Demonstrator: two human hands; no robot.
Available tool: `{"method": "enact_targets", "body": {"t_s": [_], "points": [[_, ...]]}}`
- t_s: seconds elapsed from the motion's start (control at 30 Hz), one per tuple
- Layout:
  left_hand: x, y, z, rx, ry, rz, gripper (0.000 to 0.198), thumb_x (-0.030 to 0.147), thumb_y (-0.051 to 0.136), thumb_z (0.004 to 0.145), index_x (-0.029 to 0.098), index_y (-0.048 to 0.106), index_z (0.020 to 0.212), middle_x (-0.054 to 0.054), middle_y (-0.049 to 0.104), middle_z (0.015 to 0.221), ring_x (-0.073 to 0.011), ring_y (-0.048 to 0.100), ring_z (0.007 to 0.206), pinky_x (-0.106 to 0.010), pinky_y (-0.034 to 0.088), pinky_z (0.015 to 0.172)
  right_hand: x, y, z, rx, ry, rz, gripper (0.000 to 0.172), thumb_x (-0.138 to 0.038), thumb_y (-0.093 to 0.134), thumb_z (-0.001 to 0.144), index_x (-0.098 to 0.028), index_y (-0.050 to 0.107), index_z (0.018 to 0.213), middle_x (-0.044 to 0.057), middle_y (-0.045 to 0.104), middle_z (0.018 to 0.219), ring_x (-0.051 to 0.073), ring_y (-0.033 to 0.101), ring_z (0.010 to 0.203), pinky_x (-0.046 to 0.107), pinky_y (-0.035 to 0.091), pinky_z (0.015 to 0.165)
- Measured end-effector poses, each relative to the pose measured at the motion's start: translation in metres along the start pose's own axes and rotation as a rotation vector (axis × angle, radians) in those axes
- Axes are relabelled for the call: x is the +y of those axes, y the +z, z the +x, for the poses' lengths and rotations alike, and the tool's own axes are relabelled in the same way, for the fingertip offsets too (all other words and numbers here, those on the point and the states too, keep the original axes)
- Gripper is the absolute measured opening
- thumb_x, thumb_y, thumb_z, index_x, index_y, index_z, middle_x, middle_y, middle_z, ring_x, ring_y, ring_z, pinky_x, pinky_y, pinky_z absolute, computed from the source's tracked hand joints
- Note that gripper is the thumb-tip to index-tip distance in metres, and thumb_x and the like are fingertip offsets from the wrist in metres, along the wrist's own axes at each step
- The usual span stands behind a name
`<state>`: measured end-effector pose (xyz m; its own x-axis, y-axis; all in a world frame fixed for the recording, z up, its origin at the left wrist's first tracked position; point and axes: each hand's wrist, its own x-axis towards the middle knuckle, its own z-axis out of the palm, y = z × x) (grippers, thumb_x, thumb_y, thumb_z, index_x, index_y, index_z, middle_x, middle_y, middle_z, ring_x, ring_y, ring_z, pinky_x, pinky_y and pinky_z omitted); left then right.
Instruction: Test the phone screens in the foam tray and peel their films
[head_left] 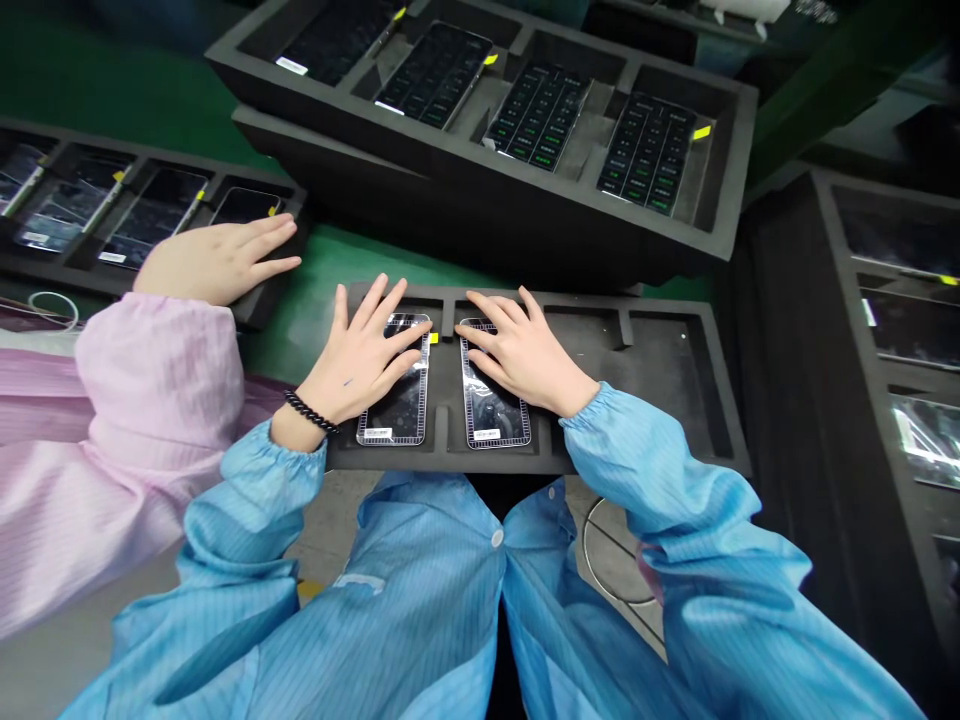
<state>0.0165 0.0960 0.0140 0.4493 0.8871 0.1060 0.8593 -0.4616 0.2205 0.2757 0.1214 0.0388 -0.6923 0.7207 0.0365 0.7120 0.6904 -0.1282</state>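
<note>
Black tray before me; left glass panel and right glass panel lying side by side in its left half. My left hand over upper part of left panel, fingers spread apart, clamped on nothing. My right hand over upper part of right panel, fingers likewise apart. How firmly they press, cannot tell. Yellow tab at left panel's upper right edge. Co-worker's hand over neighbouring tray, to left.
</note>
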Motion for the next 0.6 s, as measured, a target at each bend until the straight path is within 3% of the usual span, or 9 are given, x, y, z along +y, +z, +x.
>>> {"method": "enact_targets", "body": {"t_s": [0.3, 0.6], "points": [[-0.002, -0.012, -0.010, 0.007, -0.122, 0.000, 0.057, 0.055, 0.026, 0.106, 0.028, 0.062, 0.141, -0.007, 0.019, 0.173, -0.0375, 0.010, 0.162, -0.077, 0.001, 0.124, 0.014, -0.003, -0.014, 0.044, 0.064, -0.018, 0.046, -0.038, 0.036, 0.109, -0.022, 0.068, 0.136, 0.016, 0.046, 0.161, 0.033, 0.046, 0.143, 0.068, 0.025, 0.124], [-0.006, -0.018, -0.027, 0.044, -0.246, -0.039, 0.054, 0.057, 0.028, 0.105, 0.030, 0.061, 0.137, 0.000, 0.016, 0.174, -0.0373, 0.011, 0.161, -0.072, -0.008, 0.126, 0.031, -0.001, -0.035, 0.092, 0.132, -0.063, 0.045, -0.039, 0.035, 0.109, -0.022, 0.070, 0.133, 0.015, 0.049, 0.158, 0.032, 0.048, 0.140, 0.069, 0.028, 0.121]]}}
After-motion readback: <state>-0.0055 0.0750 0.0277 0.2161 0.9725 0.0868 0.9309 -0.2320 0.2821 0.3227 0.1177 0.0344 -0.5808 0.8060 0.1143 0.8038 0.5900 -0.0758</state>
